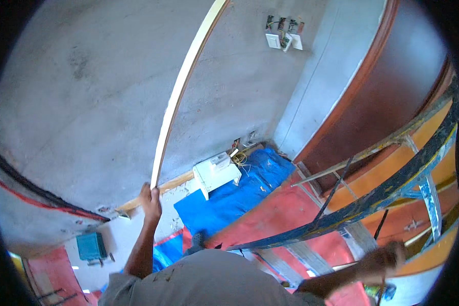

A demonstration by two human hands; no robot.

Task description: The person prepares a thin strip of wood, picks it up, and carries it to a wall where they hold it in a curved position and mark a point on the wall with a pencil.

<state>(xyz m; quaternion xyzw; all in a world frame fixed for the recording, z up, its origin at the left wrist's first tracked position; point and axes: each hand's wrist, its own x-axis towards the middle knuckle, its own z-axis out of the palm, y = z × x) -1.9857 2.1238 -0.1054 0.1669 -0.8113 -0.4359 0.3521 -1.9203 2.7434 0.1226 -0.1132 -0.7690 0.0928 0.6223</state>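
Observation:
My left hand (151,200) is closed round the lower end of a long, narrow, pale strip (174,104). The strip rises in front of the bare grey wall and runs out of the top of the view; its material is not clear. My right hand (387,259) is stretched out to the lower right, beside a paint-stained stepladder (367,200). Motion smears its fingers, so whether it grips anything does not show. A thin dark cord or rod hangs just below it.
A small white stool (209,176) with a white box stands on blue sheeting (196,209) by the wall. A teal case (91,247) lies lower left. Loose wires and switch plates (284,40) hang from wall boxes. A brown door (372,112) is at right.

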